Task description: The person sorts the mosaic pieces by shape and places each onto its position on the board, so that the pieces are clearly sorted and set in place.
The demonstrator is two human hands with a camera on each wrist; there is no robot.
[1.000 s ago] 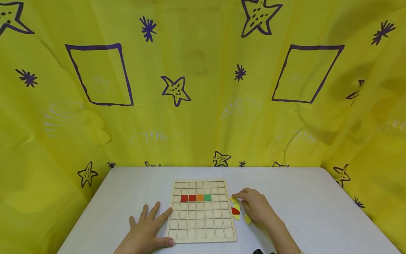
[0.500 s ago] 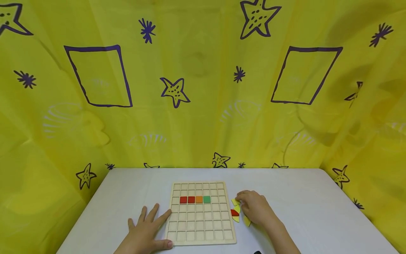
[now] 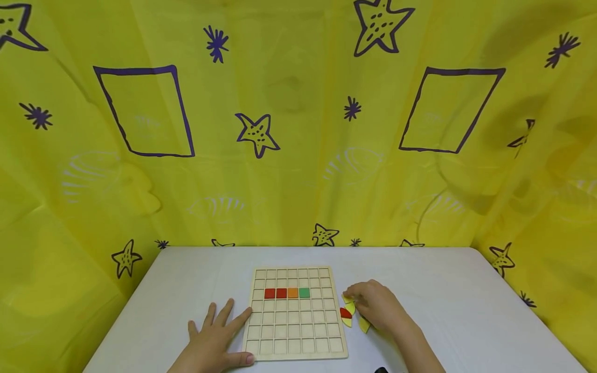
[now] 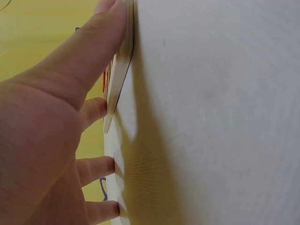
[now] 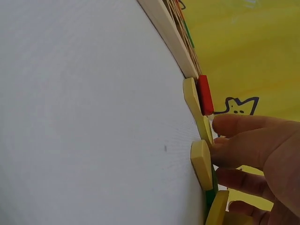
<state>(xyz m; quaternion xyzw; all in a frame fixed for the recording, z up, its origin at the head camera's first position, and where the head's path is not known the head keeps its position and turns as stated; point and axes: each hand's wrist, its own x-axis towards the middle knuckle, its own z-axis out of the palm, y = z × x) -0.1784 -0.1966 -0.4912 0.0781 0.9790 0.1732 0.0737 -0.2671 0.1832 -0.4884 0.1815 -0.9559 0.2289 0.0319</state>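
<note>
A wooden grid board [image 3: 294, 331] lies flat on the table, with two red tiles [image 3: 275, 293], an orange tile [image 3: 292, 293] and a green tile [image 3: 304, 293] in one row. My left hand [image 3: 212, 339] is spread flat, its thumb and index finger against the board's left edge. Right of the board, my right hand [image 3: 379, 306] reaches over loose yellow pieces, its index fingertip at the yellow piece [image 3: 347, 299] farthest back. A red piece [image 3: 345, 313] rests on the yellow ones. In the right wrist view, thumb and index finger are apart, with no piece plainly between them.
Under the right hand another yellow piece [image 3: 364, 325] and a green piece [image 5: 209, 199] lie on the white table [image 3: 466, 311]. A small black object [image 3: 381, 370] shows at the bottom edge. A yellow patterned curtain [image 3: 298, 181] stands behind and at the sides.
My right fingertips drew back from the rearmost yellow piece, then came forward onto it again. The red piece has turned slightly. My left hand keeps its place at the board.
</note>
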